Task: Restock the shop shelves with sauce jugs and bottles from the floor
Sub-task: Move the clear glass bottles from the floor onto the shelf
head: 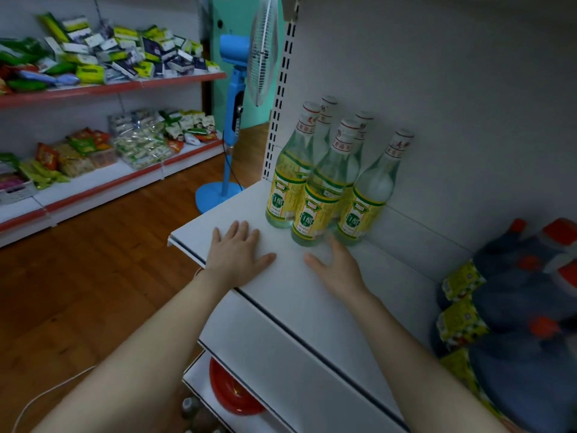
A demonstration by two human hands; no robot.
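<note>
Already five clear glass bottles with yellow labels (pixel 315 195) stand far left on the white shelf (pixel 312 314); our left hand (pixel 240 248) and right hand (pixel 335 265) spread open, empty, just near of them. More blurred bottles on the floor (pixel 191 407), we judge, remain.

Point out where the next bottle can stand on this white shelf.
Bare shelf lies between the bottles and the dark jugs, along the back wall. A smaller bare patch sits left of the bottles, up to the shelf's end. The left hand and right hand lie in front of the bottles. The right end is packed with jugs.
</note>
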